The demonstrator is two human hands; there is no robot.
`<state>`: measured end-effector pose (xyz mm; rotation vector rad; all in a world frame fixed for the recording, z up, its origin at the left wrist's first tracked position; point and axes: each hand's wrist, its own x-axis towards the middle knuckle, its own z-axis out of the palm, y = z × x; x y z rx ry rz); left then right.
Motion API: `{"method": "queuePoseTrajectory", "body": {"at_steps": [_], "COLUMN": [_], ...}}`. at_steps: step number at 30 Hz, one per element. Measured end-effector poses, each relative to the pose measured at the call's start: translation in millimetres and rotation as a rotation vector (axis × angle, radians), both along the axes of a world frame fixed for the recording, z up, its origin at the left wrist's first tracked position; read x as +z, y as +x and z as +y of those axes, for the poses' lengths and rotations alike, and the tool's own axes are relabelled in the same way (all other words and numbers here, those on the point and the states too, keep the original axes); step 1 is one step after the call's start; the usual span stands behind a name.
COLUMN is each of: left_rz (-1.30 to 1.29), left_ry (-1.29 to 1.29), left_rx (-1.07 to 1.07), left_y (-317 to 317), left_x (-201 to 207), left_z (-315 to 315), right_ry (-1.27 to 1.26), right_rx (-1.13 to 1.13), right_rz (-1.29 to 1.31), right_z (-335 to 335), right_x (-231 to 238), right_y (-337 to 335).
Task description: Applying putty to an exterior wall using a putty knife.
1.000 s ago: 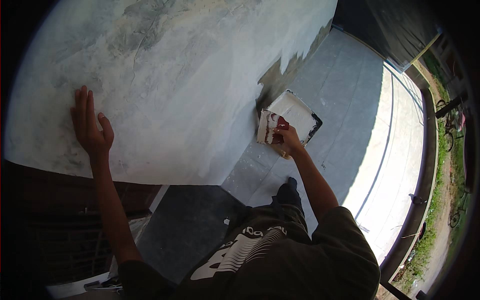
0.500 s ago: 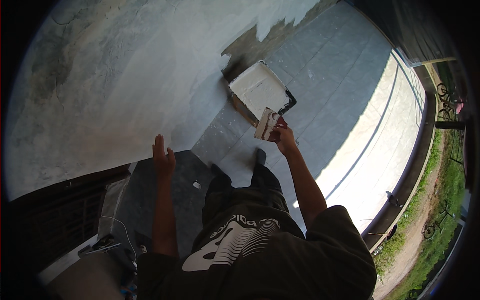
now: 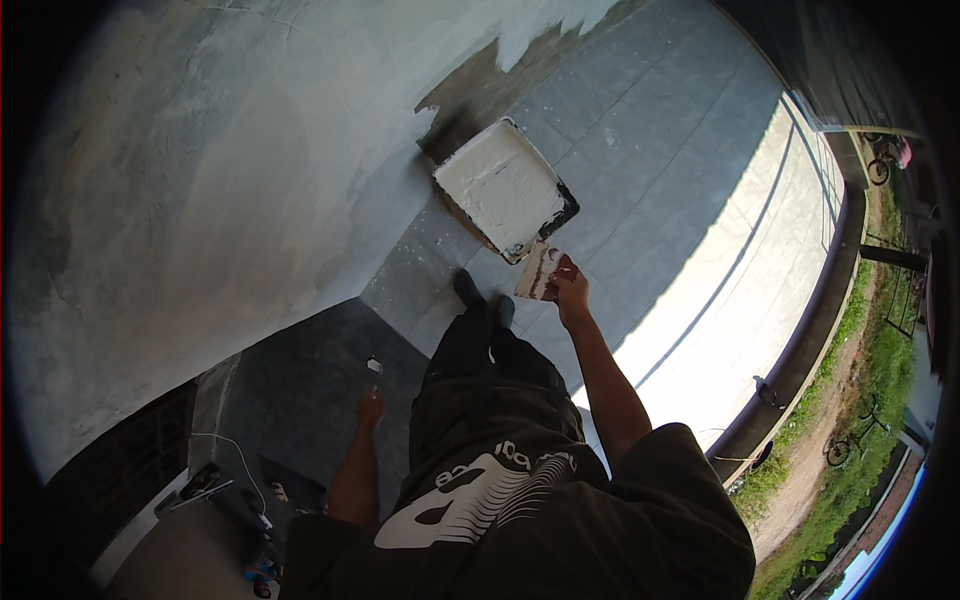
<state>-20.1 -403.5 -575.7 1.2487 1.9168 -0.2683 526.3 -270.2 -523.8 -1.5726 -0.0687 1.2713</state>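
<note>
My right hand [image 3: 571,290] is closed on a wide, flat putty knife [image 3: 540,272]. Its reddish-brown blade is smeared with white paste. The blade is by the near corner of a shallow rectangular tray [image 3: 567,208], dark-rimmed under white smears. Thick white paste [image 3: 505,185] covers the inside of the tray. Low on the left, my left hand [image 3: 370,405] hangs over the dark floor, fingers curled in, with nothing visible in them. A small white piece [image 3: 375,365] lies on the floor just beyond it.
A wall [image 3: 250,190] coated unevenly in white rises on the left, with a bare grey strip along its lower far part. Grey tiles [image 3: 640,150] spread around the tray, bordered on the right by a low ledge [image 3: 800,375]. A white cable [image 3: 245,455] hangs at the lower left.
My left hand has dropped away from beside the wall and its fingers have curled in. My right hand, still holding the putty knife, sits slightly lower in view. My feet have shifted.
</note>
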Motion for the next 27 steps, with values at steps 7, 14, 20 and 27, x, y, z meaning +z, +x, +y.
{"method": "queuePoseTrajectory", "body": {"at_steps": [7, 14, 20, 27], "left_rz": [-0.024, -0.499, -0.520, -0.454], "left_ry": [0.197, 0.225, 0.296, 0.428], "left_rx": [-0.449, 0.097, 0.275, 0.502], "left_y": [-9, 246, 312, 357], "left_x": [-54, -38, -88, -125], "left_z": [100, 255, 274, 287], "right_ry": [-0.064, -0.107, 0.017, 0.071], "right_rx": [0.180, 0.354, 0.499, 0.561], "right_rz": [-0.409, -0.788, -0.876, -0.916], "right_z": [83, 158, 237, 254], "right_x": [-34, -141, -151, -174], "right_y": [4, 85, 68, 76]}}
